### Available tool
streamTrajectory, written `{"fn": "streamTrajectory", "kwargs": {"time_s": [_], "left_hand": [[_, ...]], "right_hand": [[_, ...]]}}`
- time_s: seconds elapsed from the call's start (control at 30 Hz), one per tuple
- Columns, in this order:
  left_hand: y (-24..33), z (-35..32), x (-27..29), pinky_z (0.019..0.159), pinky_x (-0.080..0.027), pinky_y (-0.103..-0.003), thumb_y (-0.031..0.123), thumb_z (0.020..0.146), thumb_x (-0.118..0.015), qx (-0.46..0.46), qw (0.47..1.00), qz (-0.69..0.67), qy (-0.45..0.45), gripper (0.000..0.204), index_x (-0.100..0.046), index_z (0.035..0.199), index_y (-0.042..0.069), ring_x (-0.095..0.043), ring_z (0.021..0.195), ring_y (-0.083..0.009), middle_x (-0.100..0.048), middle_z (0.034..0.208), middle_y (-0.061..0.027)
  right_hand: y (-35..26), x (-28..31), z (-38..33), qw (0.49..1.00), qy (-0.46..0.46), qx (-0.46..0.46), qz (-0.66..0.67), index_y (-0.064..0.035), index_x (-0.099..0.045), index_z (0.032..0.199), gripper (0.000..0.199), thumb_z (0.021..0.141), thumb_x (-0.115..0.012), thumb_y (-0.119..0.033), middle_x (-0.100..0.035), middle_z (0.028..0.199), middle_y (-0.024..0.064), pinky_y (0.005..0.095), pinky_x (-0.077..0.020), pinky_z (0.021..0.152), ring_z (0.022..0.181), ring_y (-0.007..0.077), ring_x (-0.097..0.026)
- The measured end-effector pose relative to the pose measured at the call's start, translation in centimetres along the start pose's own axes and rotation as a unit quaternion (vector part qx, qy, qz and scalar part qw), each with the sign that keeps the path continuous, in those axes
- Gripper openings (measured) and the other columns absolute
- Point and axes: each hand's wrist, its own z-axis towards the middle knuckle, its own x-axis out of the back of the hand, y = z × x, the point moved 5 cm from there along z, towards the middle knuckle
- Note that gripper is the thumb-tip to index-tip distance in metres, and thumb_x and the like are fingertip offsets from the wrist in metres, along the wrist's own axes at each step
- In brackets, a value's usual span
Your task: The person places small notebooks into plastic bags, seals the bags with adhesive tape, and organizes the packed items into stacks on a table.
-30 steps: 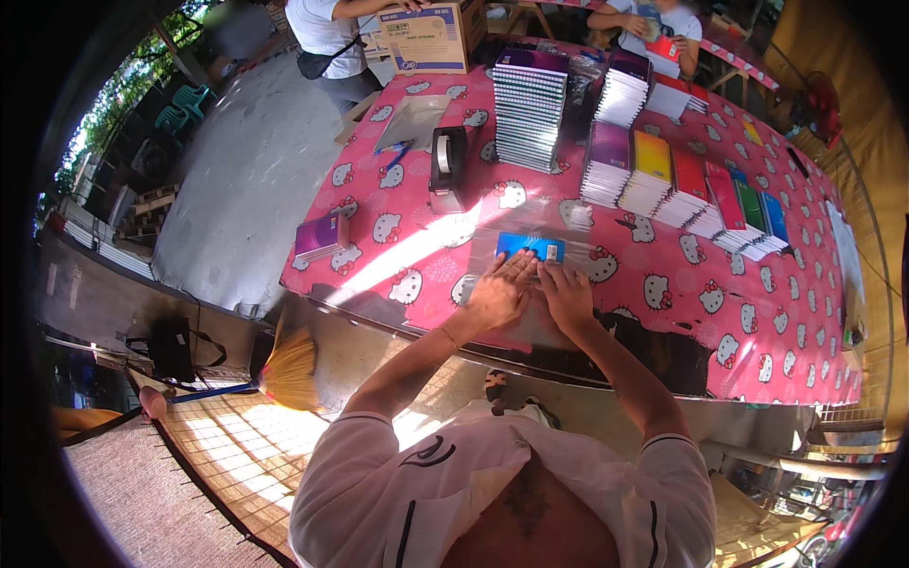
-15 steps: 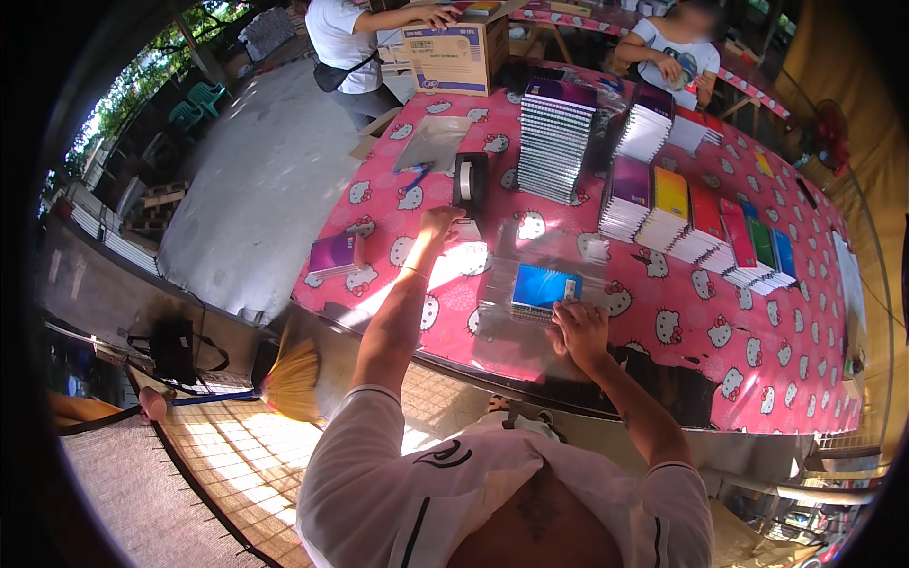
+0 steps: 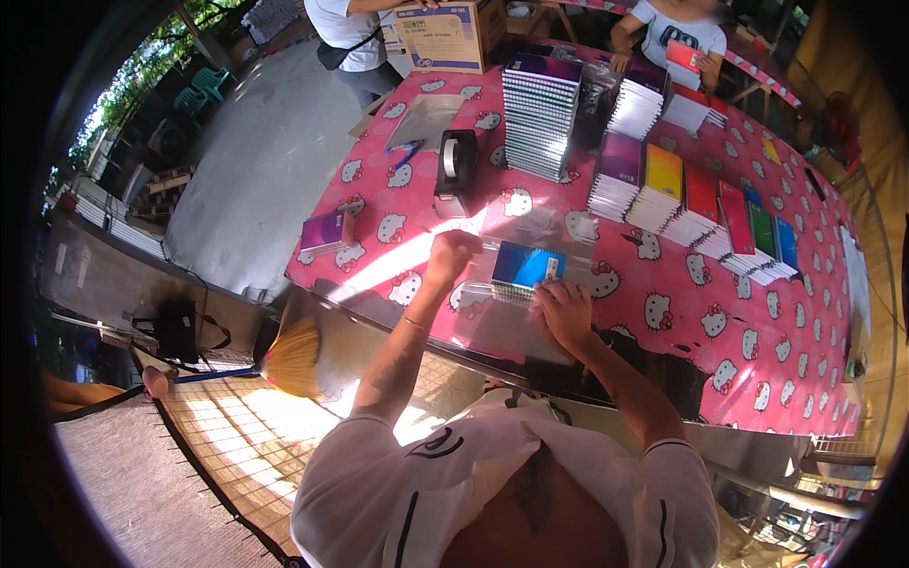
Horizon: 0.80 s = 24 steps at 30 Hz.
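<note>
A small stack of spiral notebooks with a blue cover (image 3: 521,265) lies on clear plastic wrap (image 3: 579,248) near the table's front edge. My right hand (image 3: 565,310) rests at the stack's near right corner, its fingers bent over the edge and holding it. Just left of the stack hovers my left hand (image 3: 454,254), closed in a pinch. Whatever sits between those fingertips is too small to make out. Beyond the left hand stands a black tape dispenser (image 3: 455,175) with a roll of tape in it.
Tall notebook stacks (image 3: 540,118) and rows of coloured notebooks (image 3: 701,204) fill the table's far and right parts. A purple notebook bundle (image 3: 327,233) lies at left. Two people stand beyond, one beside a cardboard box (image 3: 440,40), one holding a red notebook (image 3: 684,57).
My left hand has drawn back from the tape dispenser toward the blue notebooks. My right hand stays at their corner. The person at far right now holds up a red notebook.
</note>
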Motion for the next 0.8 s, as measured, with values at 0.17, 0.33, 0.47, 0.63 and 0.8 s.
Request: {"fn": "streamTrajectory", "kwargs": {"time_s": [0.17, 0.33, 0.47, 0.63, 0.8], "left_hand": [[-0.8, -6.6, -7.8, 0.068, -0.053, -0.033, 0.025, 0.082, -0.075, 0.112, 0.989, 0.088, 0.042, 0.027, -0.073, 0.091, 0.0, -0.068, 0.07, -0.0176, -0.074, 0.081, -0.0086], [0.1, -7.5, -9.6, 0.061, -0.052, -0.04, 0.036, 0.081, -0.078, -0.02, 0.921, 0.37, 0.119, 0.035, -0.068, 0.085, 0.003, -0.069, 0.067, -0.0291, -0.07, 0.07, -0.0132], [-0.1, -8.3, -8.9, 0.061, -0.051, -0.046, 0.044, 0.082, -0.077, -0.015, 0.904, 0.403, 0.141, 0.044, -0.056, 0.092, 0.007, -0.069, 0.07, -0.0347, -0.068, 0.069, -0.0138], [-1.7, -10.5, -8.2, 0.069, -0.048, -0.047, 0.045, 0.084, -0.074, -0.196, 0.845, 0.485, 0.115, 0.044, -0.053, 0.094, 0.008, -0.066, 0.073, -0.0335, -0.065, 0.079, -0.0103], [1.0, -12.2, -10.2, 0.08, -0.044, -0.045, 0.04, 0.08, -0.076, -0.33, 0.78, 0.518, 0.118, 0.048, -0.06, 0.113, 0.009, -0.056, 0.095, -0.0306, -0.059, 0.102, -0.0113]], "right_hand": [[-0.4, 0.5, 1.1, 0.999, 0.013, 0.037, 0.037, -0.0149, -0.068, 0.103, 0.027, 0.078, -0.07, -0.024, -0.06, 0.098, -0.002, 0.0361, -0.0379, 0.082, 0.096, 0.0169, -0.059], [0.6, -0.7, 0.3, 0.999, -0.004, 0.03, 0.023, -0.0156, -0.068, 0.104, 0.027, 0.08, -0.07, -0.027, -0.06, 0.096, -0.0014, 0.0367, -0.0383, 0.084, 0.097, 0.0178, -0.058], [-0.1, 1.5, 2.0, 0.998, -0.04, 0.024, 0.041, -0.0144, -0.068, 0.111, 0.034, 0.082, -0.071, -0.031, -0.059, 0.102, 0.0026, 0.0406, -0.0389, 0.085, 0.101, 0.0215, -0.056], [0.5, 0.2, 3.1, 0.986, -0.147, -0.003, 0.085, -0.0146, -0.068, 0.118, 0.038, 0.085, -0.069, -0.033, -0.058, 0.112, 0.0059, 0.0456, -0.0388, 0.09, 0.111, 0.0262, -0.054], [7.0, -3.3, 6.1, 0.967, -0.145, -0.041, 0.207, -0.0175, -0.069, 0.12, 0.038, 0.094, -0.061, -0.044, -0.066, 0.114, 0.0087, 0.0474, -0.0445, 0.093, 0.113, 0.03, -0.06]]}}
